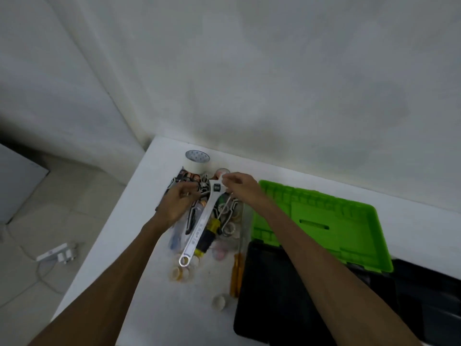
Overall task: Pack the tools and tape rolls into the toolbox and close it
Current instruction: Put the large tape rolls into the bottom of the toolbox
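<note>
A pile of tools and small tape rolls lies on the white table (139,295), left of the open toolbox. My right hand (239,187) pinches the jaw end of a silver adjustable wrench (199,231), whose ring end hangs low over the pile. My left hand (180,202) reaches into the pile with curled fingers over black-handled tools; what it holds is hidden. A yellow-and-black screwdriver (208,237) lies under the wrench. An orange-handled screwdriver (237,273) lies beside the black toolbox base (269,308). The green lid (324,221) stands open behind the base.
A large white tape roll (197,161) stands at the back of the pile near the wall. Small tape rolls (183,272) and one lone roll (219,302) lie toward the front. A white power strip (56,253) with a cable lies on the floor, left of the table.
</note>
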